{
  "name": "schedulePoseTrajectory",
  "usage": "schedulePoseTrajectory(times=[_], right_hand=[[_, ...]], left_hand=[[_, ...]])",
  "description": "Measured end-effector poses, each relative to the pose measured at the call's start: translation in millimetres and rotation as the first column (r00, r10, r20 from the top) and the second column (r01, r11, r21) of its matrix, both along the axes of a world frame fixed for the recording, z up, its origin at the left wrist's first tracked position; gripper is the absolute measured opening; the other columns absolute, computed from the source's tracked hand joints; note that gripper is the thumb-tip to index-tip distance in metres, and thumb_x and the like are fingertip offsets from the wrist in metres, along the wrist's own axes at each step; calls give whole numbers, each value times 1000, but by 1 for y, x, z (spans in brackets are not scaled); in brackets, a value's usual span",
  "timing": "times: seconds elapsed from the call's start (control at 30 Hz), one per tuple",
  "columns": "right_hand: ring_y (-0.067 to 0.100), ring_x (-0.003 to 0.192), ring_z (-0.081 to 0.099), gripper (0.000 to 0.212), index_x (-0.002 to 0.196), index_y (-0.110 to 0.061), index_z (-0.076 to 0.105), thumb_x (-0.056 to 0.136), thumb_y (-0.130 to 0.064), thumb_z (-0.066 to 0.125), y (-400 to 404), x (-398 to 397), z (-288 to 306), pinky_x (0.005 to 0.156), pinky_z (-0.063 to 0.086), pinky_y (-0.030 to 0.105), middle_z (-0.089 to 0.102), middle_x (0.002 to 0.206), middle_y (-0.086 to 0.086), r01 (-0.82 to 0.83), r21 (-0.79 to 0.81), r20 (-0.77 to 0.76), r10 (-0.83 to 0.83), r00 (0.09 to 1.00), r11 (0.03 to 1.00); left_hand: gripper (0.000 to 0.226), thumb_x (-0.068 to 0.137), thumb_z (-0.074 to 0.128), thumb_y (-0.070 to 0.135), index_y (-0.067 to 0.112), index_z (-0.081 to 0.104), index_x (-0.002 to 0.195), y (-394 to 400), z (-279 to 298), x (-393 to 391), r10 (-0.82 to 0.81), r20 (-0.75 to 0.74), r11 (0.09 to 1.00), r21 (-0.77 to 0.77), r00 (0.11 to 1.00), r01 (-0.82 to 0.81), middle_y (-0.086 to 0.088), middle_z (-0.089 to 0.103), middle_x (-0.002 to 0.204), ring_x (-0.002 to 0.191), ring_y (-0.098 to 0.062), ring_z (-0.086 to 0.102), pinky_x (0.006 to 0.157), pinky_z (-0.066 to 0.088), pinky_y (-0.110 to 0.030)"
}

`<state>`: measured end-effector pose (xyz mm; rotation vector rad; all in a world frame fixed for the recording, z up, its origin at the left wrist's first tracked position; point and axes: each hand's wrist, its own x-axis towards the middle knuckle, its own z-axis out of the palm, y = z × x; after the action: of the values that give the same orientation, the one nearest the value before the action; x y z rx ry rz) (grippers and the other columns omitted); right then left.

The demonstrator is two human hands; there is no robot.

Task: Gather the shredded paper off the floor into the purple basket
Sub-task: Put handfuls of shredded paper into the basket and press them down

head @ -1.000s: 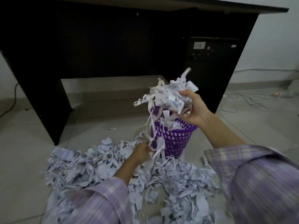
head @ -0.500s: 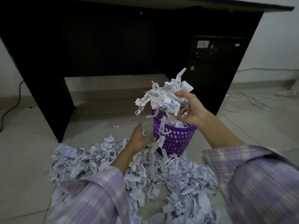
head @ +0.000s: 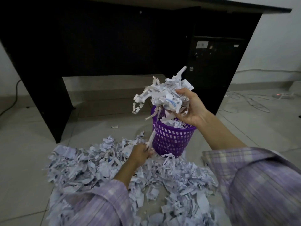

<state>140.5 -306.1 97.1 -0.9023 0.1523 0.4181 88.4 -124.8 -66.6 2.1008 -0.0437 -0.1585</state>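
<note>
Right hand: the right hand (head: 189, 108) is raised above the basket's mouth, fingers and thumb curled round a clump of shreds, palm turned toward the left.
Held clump: the clump of shreds (head: 164, 97) bulges out to the left of the fingers and above them; loose strips trail down from it over the basket's rim.
Left hand: the left hand (head: 140, 154) is low, just left of the basket's base, fingers closed on the lower end of a long strip (head: 153, 132) that runs up along the basket's side toward the clump.
Purple basket: the purple basket (head: 171, 139) stands upright on the floor, its perforated wall facing the camera; paper already lies inside, up to about the rim.
Shredded paper: the shredded paper (head: 101, 165) lies in a wide heap on the floor, from left of the basket round its near side and on to the bottom edge of the view, touching the basket's base.
Stray piece: one small scrap (head: 114, 127) lies alone on the tiles, beyond the heap.
Sleeves: plaid lilac sleeves (head: 254, 181) cover both forearms.
Surroundings: a black desk (head: 104, 43) stands behind the basket, on a tiled floor (head: 24, 144); white cables (head: 254, 105) and a power strip (head: 285, 95) lie at far right.
</note>
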Motion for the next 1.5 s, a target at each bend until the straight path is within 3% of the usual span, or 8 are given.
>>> schedulePoseTrajectory(times=[0.2, 0.33, 0.53, 0.67, 0.73, 0.83, 1.2, 1.5], right_hand=[[16, 113, 50, 68, 107, 1, 62, 45, -13, 88, -5, 2, 16, 115, 14, 16, 65, 111, 15, -14, 85, 68, 8, 998, 996], [14, 114, 42, 66, 107, 0, 61, 48, -16, 86, -4, -2, 17, 115, 14, 19, 67, 107, 18, -7, -9, 72, 8, 997, 1000], [19, 105, 46, 43, 95, -2, 64, 57, -16, 80, 4, -12, 6, 114, 18, 23, 64, 103, 14, 17, -80, 35, -15, 999, 997], [16, 93, 49, 26, 87, -3, 63, 70, -18, 75, 8, -22, -1, 91, 43, 14, 68, 85, 14, 6, -147, -21, -10, 1000, 989], [12, 70, 53, 19, 87, -5, 61, 78, -20, 69, 10, -29, -4, 47, 40, 9, 67, 80, 11, -1, -217, -42, -9, 999, 976], [10, 39, 53, 14, 85, -6, 58, 85, -18, 64, 13, -39, -10, 31, 35, 12, 64, 62, 7, 12, -268, -58, -28, 998, 963], [12, 42, 61, 15, 93, -11, 63, 83, -21, 68, 4, -31, -9, 44, 52, 22, 70, 73, 4, 32, -373, -14, -40, 999, 927], [10, 51, 65, 35, 115, -12, 62, 82, -24, 67, -24, 29, -6, 48, 50, 22, 68, 94, 5, 51, -526, 92, -3, 996, 849]], left_hand=[[15, 81, 69, -4, 2, 64, 93, 44, -51, -27, -7, -135, 986, 163, 991, 29, -15, 59, 93, 92, -20, 56, 83, 49, -25], [79, 72, 77, 7, 5, 39, 140, 52, -41, -26, -38, -196, 977, 201, 980, 78, -12, 44, 139, 126, -25, 47, 95, 39, -22], [46, 100, 47, 26, 12, 39, 142, 34, 12, 1, 222, -42, 966, -126, 974, -226, -9, 40, 148, 131, -26, 43, 105, 35, -33], [46, 102, 27, 43, 16, 44, 135, 18, 64, 9, 306, -207, 594, -721, 929, -357, -4, 44, 142, 118, -28, 53, 93, 44, -42], [43, 101, 25, 46, 17, 47, 124, 14, 83, 9, 286, -221, 446, -831, 932, -334, -6, 49, 138, 110, -27, 56, 86, 47, -42], [50, 99, 26, 53, 13, 50, 120, 9, 96, 12, 211, -227, 354, -889, 951, -291, -6, 60, 118, 95, -23, 62, 92, 50, -48], [28, 93, 44, -8, -4, 57, 118, -15, 114, 32, 157, -269, 615, -727, 950, -307, -8, 65, 84, 64, -12, 64, 54, 56, -20], [22, 89, 59, 7, 12, 66, 109, -41, 111, 94, 254, -41, 872, -422, 966, -247, -8, 69, 105, 99, -25, 65, 85, 54, -36]])
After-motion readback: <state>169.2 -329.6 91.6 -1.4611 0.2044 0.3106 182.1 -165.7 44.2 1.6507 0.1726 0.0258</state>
